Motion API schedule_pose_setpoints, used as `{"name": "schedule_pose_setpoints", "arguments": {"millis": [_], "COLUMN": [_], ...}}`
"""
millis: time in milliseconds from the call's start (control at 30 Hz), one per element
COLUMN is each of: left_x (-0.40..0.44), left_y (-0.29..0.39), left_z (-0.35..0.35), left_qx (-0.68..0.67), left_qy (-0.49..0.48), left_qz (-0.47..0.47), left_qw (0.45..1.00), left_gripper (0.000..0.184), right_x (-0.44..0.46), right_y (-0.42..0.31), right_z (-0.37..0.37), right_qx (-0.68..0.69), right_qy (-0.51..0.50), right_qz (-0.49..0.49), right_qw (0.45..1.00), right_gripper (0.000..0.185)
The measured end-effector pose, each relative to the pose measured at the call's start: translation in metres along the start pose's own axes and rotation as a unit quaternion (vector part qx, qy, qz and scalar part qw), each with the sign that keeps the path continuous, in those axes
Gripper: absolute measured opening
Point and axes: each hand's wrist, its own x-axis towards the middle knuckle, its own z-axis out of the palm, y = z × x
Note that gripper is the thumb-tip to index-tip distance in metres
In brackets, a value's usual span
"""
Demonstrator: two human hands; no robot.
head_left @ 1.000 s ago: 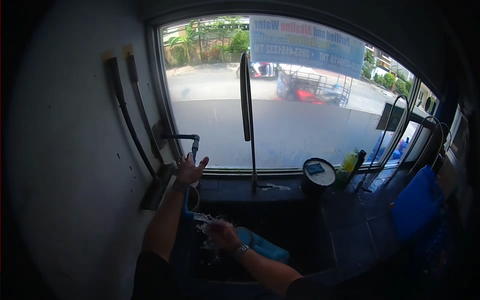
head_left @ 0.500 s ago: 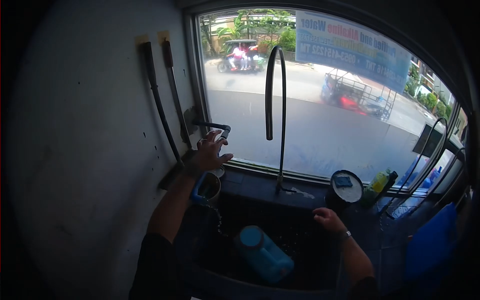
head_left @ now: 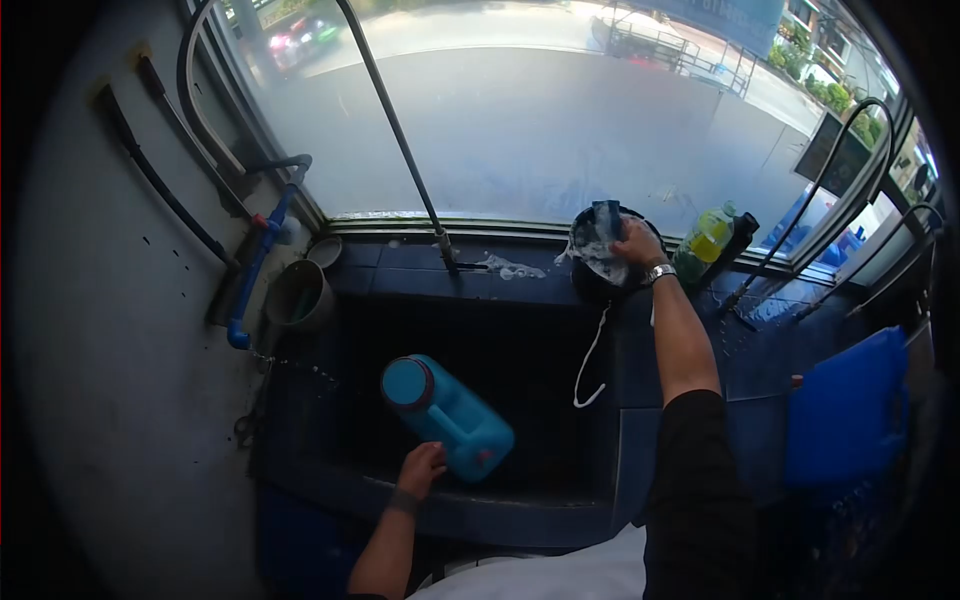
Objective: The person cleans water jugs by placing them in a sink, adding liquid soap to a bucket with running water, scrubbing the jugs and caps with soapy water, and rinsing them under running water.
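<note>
A light blue jug (head_left: 466, 420) lies tilted in the dark sink (head_left: 560, 505), its round blue cap toward the upper left. My left hand (head_left: 424, 470) is at the jug's lower left side, fingers curled against it near the handle. My right hand (head_left: 637, 243) grips a dark blue sponge (head_left: 607, 220) over a black bucket (head_left: 592, 287) on the far ledge. White suds cover the sponge and the bucket's top. A white streak runs down from the bucket into the sink.
A blue pipe (head_left: 262, 262) on the left wall lets water out toward the sink. Beside it stands a pale container (head_left: 300, 295). A bottle of yellow-green liquid (head_left: 706, 243) stands right of the bucket. A thin curved metal spout (head_left: 395, 115) rises behind the sink. A blue container (head_left: 845, 410) is at right.
My left hand has come down from the wall pipe to the jug. My right hand has moved to the bucket and picked up the sponge from the suds. The view has shifted downward and right.
</note>
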Motion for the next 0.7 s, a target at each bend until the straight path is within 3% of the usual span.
{"name": "schedule_pose_setpoints", "arguments": {"millis": [33,67,100,167,200,233,267,333,367,400,500,533,567,667,700], "left_x": [0.006,0.019,0.038,0.077,0.094,0.101,0.103,0.109,0.109,0.107,0.105,0.099,0.098,0.107,0.104], "left_y": [-0.014,-0.022,-0.024,-0.016,-0.012,-0.014,-0.019,-0.023,-0.031,-0.039,-0.036,-0.030,-0.026,-0.029,-0.021], "left_z": [0.006,0.014,0.022,0.037,0.040,0.040,0.042,0.049,0.053,0.055,0.059,0.065,0.072,0.080,0.082], "left_qx": [-0.094,-0.098,-0.140,-0.183,-0.211,-0.238,-0.242,0.032,0.168,0.163,0.222,0.253,0.283,0.299,0.298], "left_qy": [0.033,0.033,0.064,0.095,0.064,0.033,0.037,0.142,0.192,0.199,0.230,0.229,0.225,0.210,0.223], "left_qz": [-0.024,-0.027,-0.016,0.001,0.011,0.020,0.020,0.122,0.162,0.150,0.182,0.170,0.161,0.167,0.162], "left_qw": [0.995,0.994,0.988,0.979,0.975,0.971,0.969,0.982,0.953,0.954,0.930,0.925,0.918,0.916,0.914], "left_gripper": [0.042,0.042,0.042,0.043,0.043,0.043,0.043,0.040,0.038,0.038,0.040,0.038,0.037,0.042,0.042], "right_x": [0.005,0.006,0.004,0.011,0.012,0.009,0.008,0.006,-0.013,-0.036,-0.070,-0.088,-0.106,-0.149,-0.146], "right_y": [-0.002,-0.003,-0.006,-0.021,-0.030,-0.024,-0.005,-0.010,-0.025,-0.045,-0.153,-0.194,-0.231,-0.299,-0.305], "right_z": [0.017,0.025,0.021,-0.002,-0.009,-0.016,-0.026,-0.039,-0.038,-0.032,0.033,0.062,0.097,0.176,0.181], "right_qx": [0.043,0.085,0.083,0.093,0.096,0.097,0.200,0.298,0.504,0.686,0.418,0.357,0.326,0.230,0.238], "right_qy": [0.140,0.276,0.273,0.094,-0.001,-0.006,0.015,0.034,0.062,0.082,0.088,0.081,0.043,-0.123,-0.128], "right_qz": [-0.083,-0.162,-0.163,0.003,0.086,0.083,0.052,0.013,-0.029,-0.059,-0.199,-0.192,-0.172,-0.366,-0.374], "right_qw": [0.986,0.944,0.944,0.991,0.992,0.992,0.978,0.954,0.861,0.721,0.882,0.910,0.929,0.893,0.887], "right_gripper": [0.034,0.029,0.029,0.031,0.032,0.032,0.033,0.036,0.041,0.047,0.054,0.049,0.046,0.040,0.040]}}
